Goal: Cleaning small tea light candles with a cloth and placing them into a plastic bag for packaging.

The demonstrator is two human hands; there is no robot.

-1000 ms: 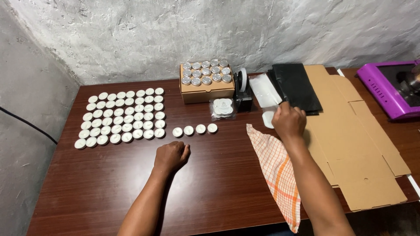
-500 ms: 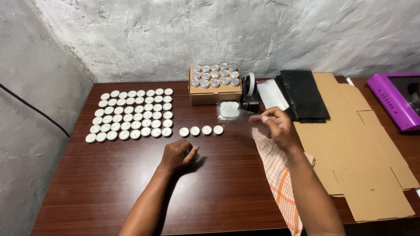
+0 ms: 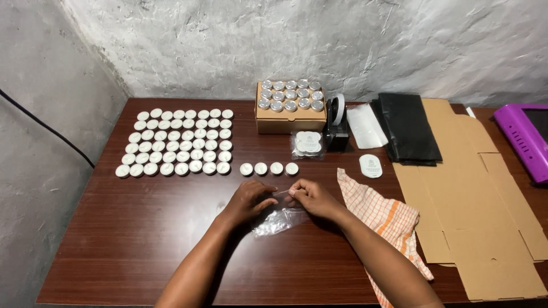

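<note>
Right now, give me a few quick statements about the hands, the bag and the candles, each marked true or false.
1. Both hands, left hand and right hand, pinch a clear plastic bag. True.
2. Four loose white candles sit in a row beyond the hands. True.
3. The cardboard box is empty. False: it holds silver-lidded tins.
4. The checked cloth lies left of the left hand. False: it lies by the right forearm.
</note>
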